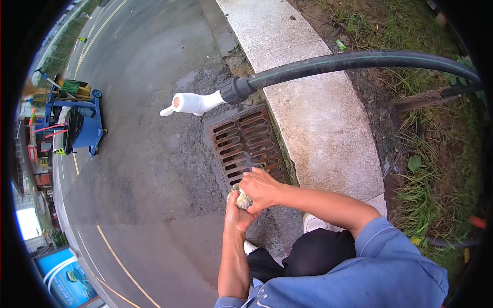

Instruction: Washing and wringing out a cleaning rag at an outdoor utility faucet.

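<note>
A wet, pale yellow and grey wad of cloth or sponge (243,200) is squeezed between both hands. My left hand (237,215) cups it from the near left side, fingers pointing up. Over its upper right side, my right hand (260,188) presses with curled fingers. Both hands are above the near end of a rusty metal drain grate (252,140) set in the wet road. Beyond the grate, a white plastic tap (192,103) is joined by a black threaded fitting (234,90) to a black pipe (346,61) that arches in from the right.
A pale stone kerb (319,123) runs along the right of the grate, with grass and soil (423,154) past it. On the road at far left stands a blue cleaning cart (83,127) with a bin and tools. White shoes (314,223) are below the hands.
</note>
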`<state>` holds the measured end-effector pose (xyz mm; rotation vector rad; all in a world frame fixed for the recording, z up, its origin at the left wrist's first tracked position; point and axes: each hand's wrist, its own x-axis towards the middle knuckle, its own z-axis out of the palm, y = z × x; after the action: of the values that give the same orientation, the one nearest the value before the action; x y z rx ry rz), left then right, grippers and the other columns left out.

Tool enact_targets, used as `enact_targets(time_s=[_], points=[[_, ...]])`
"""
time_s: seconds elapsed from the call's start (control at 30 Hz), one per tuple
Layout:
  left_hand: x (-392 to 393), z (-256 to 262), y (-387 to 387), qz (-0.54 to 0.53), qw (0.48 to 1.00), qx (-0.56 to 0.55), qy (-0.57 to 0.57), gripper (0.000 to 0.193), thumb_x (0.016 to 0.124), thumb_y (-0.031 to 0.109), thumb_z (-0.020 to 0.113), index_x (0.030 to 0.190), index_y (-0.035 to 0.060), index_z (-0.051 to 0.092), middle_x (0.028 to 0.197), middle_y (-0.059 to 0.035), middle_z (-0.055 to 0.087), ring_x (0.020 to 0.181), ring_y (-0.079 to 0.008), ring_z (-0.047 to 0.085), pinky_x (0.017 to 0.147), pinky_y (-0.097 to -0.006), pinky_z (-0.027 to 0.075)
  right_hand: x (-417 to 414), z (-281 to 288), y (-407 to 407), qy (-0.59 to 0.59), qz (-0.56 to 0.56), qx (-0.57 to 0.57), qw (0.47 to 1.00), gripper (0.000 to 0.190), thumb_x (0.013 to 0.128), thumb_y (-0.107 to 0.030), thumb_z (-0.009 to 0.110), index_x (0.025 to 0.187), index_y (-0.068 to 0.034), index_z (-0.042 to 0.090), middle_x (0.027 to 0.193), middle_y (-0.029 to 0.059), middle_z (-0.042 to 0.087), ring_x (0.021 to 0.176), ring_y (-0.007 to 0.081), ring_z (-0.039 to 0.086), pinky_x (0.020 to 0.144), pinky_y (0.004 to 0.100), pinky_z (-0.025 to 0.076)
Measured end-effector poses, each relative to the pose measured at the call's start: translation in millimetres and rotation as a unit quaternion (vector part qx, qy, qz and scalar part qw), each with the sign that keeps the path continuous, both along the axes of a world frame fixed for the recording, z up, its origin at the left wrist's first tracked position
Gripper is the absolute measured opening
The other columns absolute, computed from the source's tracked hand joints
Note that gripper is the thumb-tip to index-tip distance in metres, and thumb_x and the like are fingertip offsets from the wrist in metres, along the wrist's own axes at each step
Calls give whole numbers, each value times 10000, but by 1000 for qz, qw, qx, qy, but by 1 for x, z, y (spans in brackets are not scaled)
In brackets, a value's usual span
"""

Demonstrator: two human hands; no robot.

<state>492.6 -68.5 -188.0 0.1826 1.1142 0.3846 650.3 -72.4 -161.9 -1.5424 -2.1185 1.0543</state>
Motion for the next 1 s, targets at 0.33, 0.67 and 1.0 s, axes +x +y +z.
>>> enact_targets(time_s=[0.33, 0.67, 1.0], points=[[5, 9, 12, 43, 998, 12, -51, 631, 829, 574, 327, 1246, 100, 334, 1272, -147, 356, 1061, -288, 460, 877, -426, 398, -32, -14, -27, 231, -151, 160, 948, 379, 545, -14, 537, 892, -128, 642, 1113, 87, 515, 985, 283, 492, 831, 359, 421], [22, 7, 28, 158, 935, -68, -309, 624, 821, 544, 382, 1241, 85, 340, 1268, -149, 357, 1064, -295, 442, 877, -431, 390, -60, 18, -32, 234, 29, 317, 919, 122, 512, -157, 582, 583, -73, 530, 689, 45, 450, 709, 221, 466, 599, 335, 408], [31, -35, -12, 139, 974, 15, -176, 333, 816, 409, 422, 1010, 145, 479, 968, -50, 534, 873, -151, 518, 688, -306, 446, -16, -25, 21, 136, -375, 144, 906, 180, 617, -219, 545, 529, -64, 517, 572, 112, 514, 570, 292, 531, 513, 384, 434]])
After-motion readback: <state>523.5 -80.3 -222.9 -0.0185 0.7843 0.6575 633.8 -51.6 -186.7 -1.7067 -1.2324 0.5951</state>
